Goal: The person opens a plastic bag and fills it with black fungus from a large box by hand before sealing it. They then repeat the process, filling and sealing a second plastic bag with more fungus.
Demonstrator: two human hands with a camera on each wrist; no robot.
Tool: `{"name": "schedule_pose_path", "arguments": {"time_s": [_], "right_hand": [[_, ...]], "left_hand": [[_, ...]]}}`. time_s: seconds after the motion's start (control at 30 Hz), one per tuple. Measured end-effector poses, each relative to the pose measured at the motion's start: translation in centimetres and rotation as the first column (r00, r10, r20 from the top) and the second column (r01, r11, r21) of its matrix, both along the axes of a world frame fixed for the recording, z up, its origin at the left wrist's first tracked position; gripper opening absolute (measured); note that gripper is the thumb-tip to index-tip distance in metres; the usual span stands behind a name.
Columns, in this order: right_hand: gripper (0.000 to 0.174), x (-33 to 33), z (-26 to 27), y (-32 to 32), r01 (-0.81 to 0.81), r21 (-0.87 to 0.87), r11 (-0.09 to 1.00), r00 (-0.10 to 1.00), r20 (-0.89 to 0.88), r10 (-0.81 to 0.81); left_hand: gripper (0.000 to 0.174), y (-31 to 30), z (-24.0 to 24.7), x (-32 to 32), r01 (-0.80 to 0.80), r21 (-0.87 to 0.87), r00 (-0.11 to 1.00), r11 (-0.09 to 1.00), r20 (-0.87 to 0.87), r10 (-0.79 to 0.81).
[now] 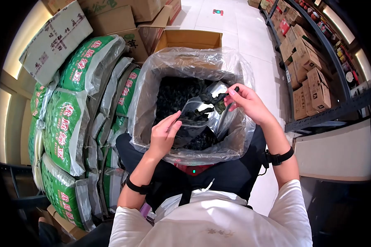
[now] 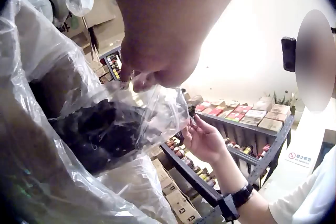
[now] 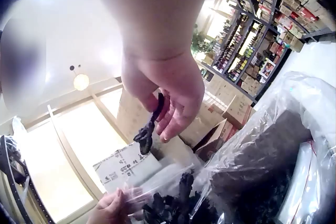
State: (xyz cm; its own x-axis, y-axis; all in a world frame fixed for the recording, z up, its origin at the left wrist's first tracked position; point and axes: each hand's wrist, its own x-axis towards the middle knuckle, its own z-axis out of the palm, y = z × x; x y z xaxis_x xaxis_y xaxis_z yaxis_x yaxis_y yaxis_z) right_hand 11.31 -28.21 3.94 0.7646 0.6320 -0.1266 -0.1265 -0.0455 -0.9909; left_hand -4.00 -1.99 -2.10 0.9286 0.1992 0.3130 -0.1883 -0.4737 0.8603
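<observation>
My left hand (image 1: 164, 133) pinches the edge of a clear plastic bag (image 2: 152, 124) that has dark dried pieces (image 3: 176, 200) inside. Between the thumb and fingers of my right hand (image 1: 248, 103) is a dark, shrivelled piece (image 3: 147, 133), held just above the bag's right side. Both hands are over a cardboard box lined with clear plastic (image 1: 146, 94). Dark dried material (image 1: 173, 88) fills the bottom of this box. Shiny clear packaging (image 3: 302, 187) lies inside the box at its right side.
Green and white sacks (image 1: 66, 127) are stacked at the left, with a white carton (image 1: 55, 43) on top. An empty-looking open carton (image 1: 189, 39) stands beyond the lined box. Shelving with brown boxes (image 1: 317, 88) runs along the right.
</observation>
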Motion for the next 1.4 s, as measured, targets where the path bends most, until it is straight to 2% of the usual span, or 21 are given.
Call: {"name": "schedule_pose_path", "arguments": {"time_s": [0.07, 0.13, 0.2, 0.23, 0.27, 0.33, 0.37, 0.53, 0.6, 0.67, 0.73, 0.77, 0.8, 0.87, 0.93, 1.03, 1.07, 1.13, 1.2, 1.27, 1.4], "right_hand": [[0.022, -0.5, 0.3, 0.3, 0.012, -0.021, 1.0, 0.995, 0.095, -0.01], [0.021, -1.3, 1.2, 0.6, 0.027, -0.043, 0.999, 0.981, 0.192, -0.018], [0.018, -2.3, 2.5, 1.0, 0.031, -0.26, 0.965, 0.827, 0.548, 0.121], [0.015, -2.6, 2.8, 1.2, 0.028, -0.37, 0.928, 0.742, 0.63, 0.229], [0.015, -3.1, 3.0, 1.6, 0.025, -0.374, 0.927, 0.744, 0.626, 0.233], [0.013, -4.5, 3.2, 2.4, 0.076, -0.607, 0.791, 0.572, 0.676, 0.464], [0.012, -5.0, 3.4, 2.8, 0.084, -0.667, 0.741, 0.539, 0.655, 0.529], [0.015, -5.8, 1.9, 4.3, -0.001, -0.669, 0.744, 0.435, 0.669, 0.602], [0.015, -5.5, 2.4, 4.3, 0.089, -0.679, 0.729, 0.293, 0.717, 0.632], [0.015, -5.9, 3.2, 4.4, 0.122, -0.696, 0.707, 0.271, 0.709, 0.651], [0.017, -6.2, 3.4, 4.6, 0.193, -0.726, 0.66, 0.136, 0.686, 0.715], [0.014, -6.5, 2.6, 4.8, 0.175, -0.675, 0.717, 0.123, 0.737, 0.664], [0.014, -6.4, 2.1, 5.2, 0.178, -0.674, 0.717, 0.119, 0.738, 0.664], [0.018, -6.3, 1.2, 6.0, -0.111, -0.739, 0.664, 0.509, 0.531, 0.677], [0.019, -5.6, -0.1, 6.1, -0.136, -0.684, 0.717, 0.53, 0.561, 0.636], [0.018, -5.0, -1.7, 6.2, -0.256, -0.481, 0.839, 0.906, 0.183, 0.382], [0.018, -5.0, -2.2, 6.1, -0.259, -0.482, 0.837, 0.904, 0.183, 0.386], [0.016, -5.1, -3.2, 5.9, -0.258, -0.284, 0.924, 0.92, 0.22, 0.324], [0.017, -4.9, -3.3, 5.6, -0.344, -0.275, 0.898, 0.898, 0.181, 0.4], [0.02, -4.5, -2.3, 5.5, -0.434, -0.544, 0.718, 0.773, 0.185, 0.607], [0.025, -4.3, -2.0, 5.7, -0.455, -0.597, 0.66, 0.726, 0.18, 0.664]], "left_hand": [[0.032, 0.4, -0.5, -0.4, 0.003, 0.022, 1.0, 1.0, 0.004, -0.003], [0.035, 0.5, -0.5, -0.8, 0.045, 0.168, 0.996, 0.985, 0.067, -0.057], [0.036, 0.5, -0.6, -1.1, 0.068, 0.19, 0.997, 0.979, 0.034, -0.076], [0.038, 0.5, -0.6, -1.3, 0.093, 0.216, 0.995, 0.972, 0.003, -0.097], [0.038, 0.5, -0.8, -1.4, 0.092, 0.212, 0.996, 0.973, 0.0, -0.094], [0.038, 0.6, -1.0, -1.6, 0.111, 0.208, 0.994, 0.972, -0.031, -0.107], [0.038, 0.5, -1.0, -1.6, 0.111, 0.205, 0.994, 0.972, -0.034, -0.106], [0.038, 0.2, -1.6, -1.7, 0.172, 0.195, 0.985, 0.966, -0.065, -0.162], [0.037, 0.2, -1.5, -1.6, 0.178, 0.189, 0.983, 0.966, -0.074, -0.166], [0.036, 0.1, -1.3, -1.6, 0.18, 0.179, 0.982, 0.967, -0.088, -0.167], [0.034, 0.0, -1.1, -1.3, 0.155, 0.13, 0.986, 0.979, -0.073, -0.147], [0.032, -0.2, -0.9, -1.2, 0.139, 0.104, 0.988, 0.985, -0.076, -0.131], [0.032, -0.5, -1.0, -1.0, 0.138, 0.105, 0.989, 0.985, -0.072, -0.131], [0.031, -0.9, -1.4, -0.7, 0.078, 0.109, 0.997, 0.991, -0.035, -0.075], [0.032, -1.4, -1.7, -0.6, 0.052, 0.094, 0.998, 0.994, 0.014, -0.053], [0.031, -1.7, -1.6, -0.8, 0.029, 0.073, 0.999, 0.997, -0.02, -0.027], [0.031, -1.6, -1.4, -0.8, 0.025, 0.072, 1.0, 0.997, -0.02, -0.024], [0.031, -1.5, -0.8, -0.9, 0.017, 0.05, 0.996, 0.999, -0.093, -0.012], [0.031, -1.6, -1.2, -1.1, 0.041, 0.055, 0.994, 0.998, -0.102, -0.035], [0.031, -1.5, -1.4, -1.2, 0.065, 0.062, 0.992, 0.996, -0.111, -0.058], [0.032, -1.5, -1.6, -1.3, 0.077, 0.068, 0.991, 0.995, -0.117, -0.069]]}}
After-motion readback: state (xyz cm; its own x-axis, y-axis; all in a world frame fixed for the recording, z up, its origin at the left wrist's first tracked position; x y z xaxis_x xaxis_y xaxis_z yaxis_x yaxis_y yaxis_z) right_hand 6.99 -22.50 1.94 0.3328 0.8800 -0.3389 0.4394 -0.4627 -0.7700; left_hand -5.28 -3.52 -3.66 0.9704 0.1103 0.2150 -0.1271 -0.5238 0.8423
